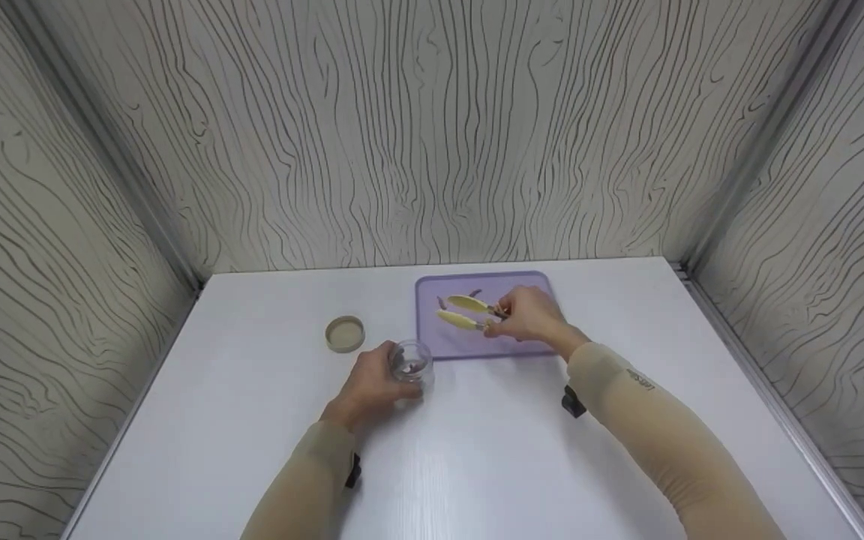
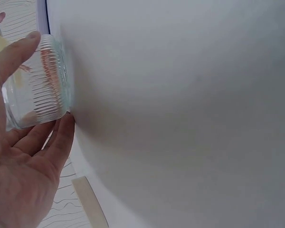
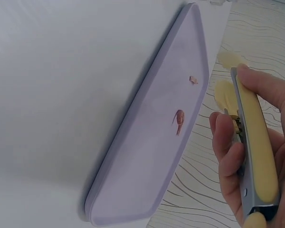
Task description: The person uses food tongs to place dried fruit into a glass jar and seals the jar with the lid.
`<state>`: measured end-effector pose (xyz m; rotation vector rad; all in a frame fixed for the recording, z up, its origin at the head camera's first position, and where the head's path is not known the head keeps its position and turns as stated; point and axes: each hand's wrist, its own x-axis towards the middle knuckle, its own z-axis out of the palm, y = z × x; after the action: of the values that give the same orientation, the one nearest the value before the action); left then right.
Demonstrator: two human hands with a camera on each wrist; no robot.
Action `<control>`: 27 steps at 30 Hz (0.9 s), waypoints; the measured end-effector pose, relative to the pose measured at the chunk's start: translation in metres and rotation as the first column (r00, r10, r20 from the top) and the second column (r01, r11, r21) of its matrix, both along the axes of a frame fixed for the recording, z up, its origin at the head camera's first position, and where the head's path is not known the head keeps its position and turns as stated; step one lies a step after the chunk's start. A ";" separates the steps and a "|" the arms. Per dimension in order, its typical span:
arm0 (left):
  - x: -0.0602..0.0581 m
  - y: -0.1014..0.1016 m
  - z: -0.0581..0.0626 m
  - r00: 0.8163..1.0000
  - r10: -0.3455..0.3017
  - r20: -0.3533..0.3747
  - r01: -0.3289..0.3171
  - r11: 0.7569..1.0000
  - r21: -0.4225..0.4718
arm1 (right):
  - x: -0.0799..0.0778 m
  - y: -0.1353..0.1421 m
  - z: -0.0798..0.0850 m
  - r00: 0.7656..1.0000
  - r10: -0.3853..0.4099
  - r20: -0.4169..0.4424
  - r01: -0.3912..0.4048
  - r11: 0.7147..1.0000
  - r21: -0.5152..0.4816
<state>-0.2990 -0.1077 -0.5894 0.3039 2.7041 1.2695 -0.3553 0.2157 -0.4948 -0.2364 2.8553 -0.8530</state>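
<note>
At the middle of the white bench (image 1: pixel 477 450), left hand (image 1: pixel 376 379) on my head feed: forearm in from the near side, thumb on the near flank of a glass jar (image 1: pixel 412 361), fingers round the far flank, so it is grasping the jar. Jar mouth faces up; reddish bits (image 2: pixel 50 69) show low behind its ribbed glass. Right hand (image 1: pixel 528 315) hovers over the purple tray (image 1: pixel 430 291), gripping yellow-and-metal tongs (image 3: pixel 260 147): thumb along one arm, fingers curled round the other. Tong tips point left, spread apart, above the tray's left half. I cannot tell their exact height over it.

Around them: two small reddish-brown pieces lie on the tray, one bent piece (image 3: pixel 180 121) and one smaller piece (image 3: pixel 194 80), well apart from its long near edge. A beige round lid (image 1: pixel 345 334) lies on the bench left of the jar, near the left hand's fingers.

Edges: the tray's raised rim stands between the jar and the pieces; the jar sits just beside its near left corner. A wood-patterned wall (image 1: pixel 417 135) backs the bench behind the tray. Sideways, I read plain white surface from the lid to the left edge and from the tray to the right edge.
</note>
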 end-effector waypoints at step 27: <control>0.001 -0.002 -0.001 1.000 -0.023 -0.016 0.023 1.000 0.008 | -0.021 -0.016 -0.013 0.993 -0.100 0.068 0.098 0.995 0.037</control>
<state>-0.2984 -0.1099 -0.5908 0.3462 2.7015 1.2771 -0.3761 0.1999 -0.5077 -0.0601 2.8340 -0.8130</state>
